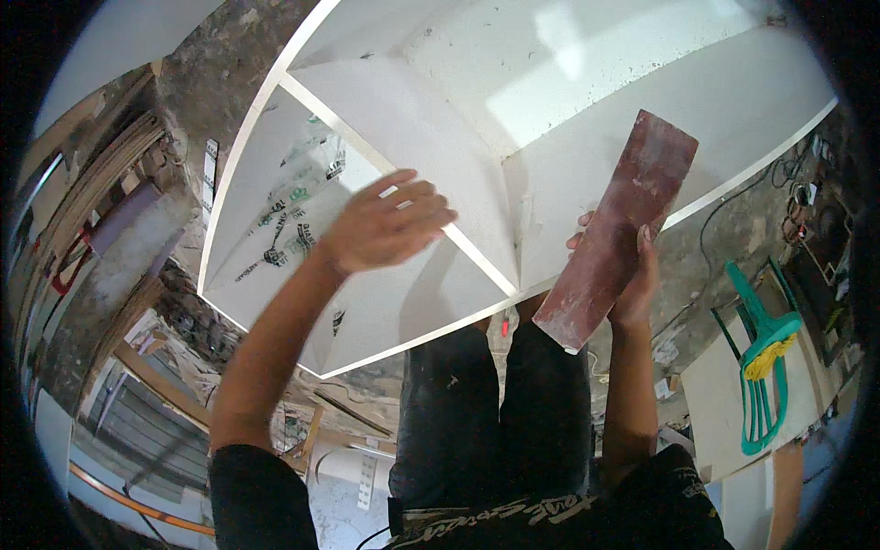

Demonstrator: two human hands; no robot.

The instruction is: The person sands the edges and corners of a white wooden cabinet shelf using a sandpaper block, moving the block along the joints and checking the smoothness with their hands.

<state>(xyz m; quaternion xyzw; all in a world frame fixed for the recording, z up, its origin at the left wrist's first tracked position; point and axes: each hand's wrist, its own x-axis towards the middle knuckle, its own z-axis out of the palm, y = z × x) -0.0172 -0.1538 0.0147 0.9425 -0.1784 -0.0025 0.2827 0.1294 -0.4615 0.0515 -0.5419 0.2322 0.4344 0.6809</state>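
Observation:
My right hand (637,284) grips a long, flat reddish-brown board (619,225) with whitish dust on its face, fingers on one edge and thumb on the other. The board is held tilted, its far end over the inside of a white box-like cabinet (449,151). My left hand (390,220) is over the white divider (477,261) of that cabinet, fingers stretched out and holding nothing. Whether it touches the divider I cannot tell. Small white patches show on its fingers. Clear plastic film (289,206) with dark print lies in the left compartment.
At the right, a green plastic chair-like object (761,339) with a yellow bundle (768,359) rests on a pale panel (706,403). Stacked boards (101,202) stand at the left. A dark cable (710,225) runs along the rough floor beside the cabinet.

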